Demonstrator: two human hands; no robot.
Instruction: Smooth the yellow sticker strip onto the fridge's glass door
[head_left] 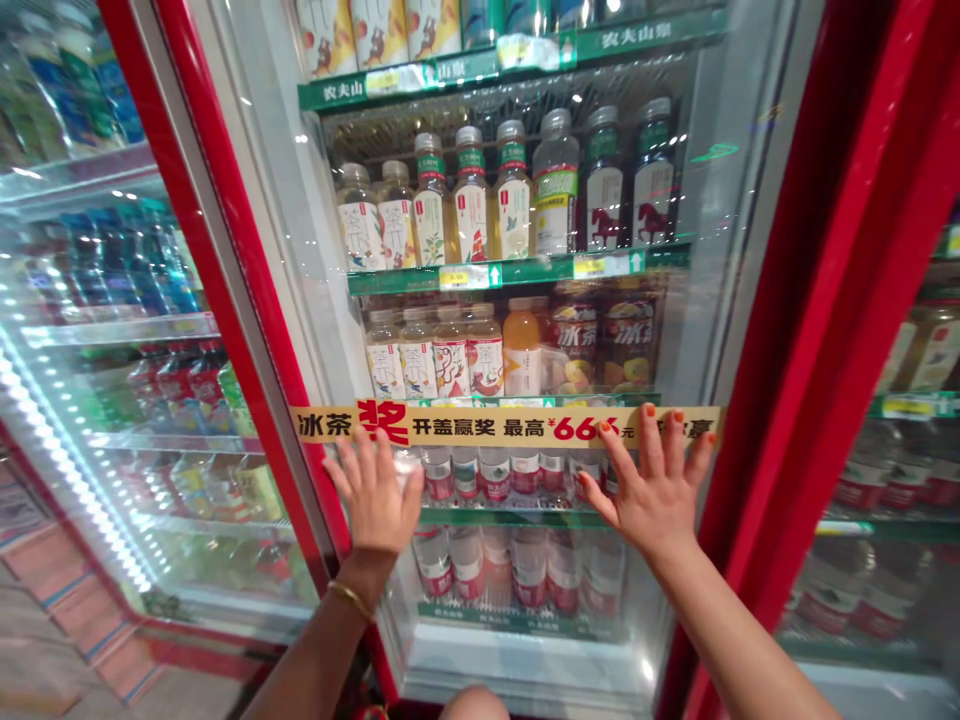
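Note:
A yellow promotional strip (457,426) with black and red lettering runs across the glass door (540,545) of a drinks fridge. My left hand (375,495), with a gold-coloured bangle on its wrist, lies at the strip's left part, fingers apart. A small white patch (406,464) shows beside its thumb; whether it is in the hand or behind the glass, I cannot tell. Over the strip's right part, my right hand (651,490) is spread, orange nails showing. Both palms face the door. Behind the glass, bottles with red labels (495,473) stand between the hands.
Red door frames (225,200) border the fridge, with another lit drinks fridge at the left and more bottles at the right. Tea bottles (471,205) fill an upper shelf. Stacked cartons (56,585) stand low at the left. A knee (474,704) shows at the bottom.

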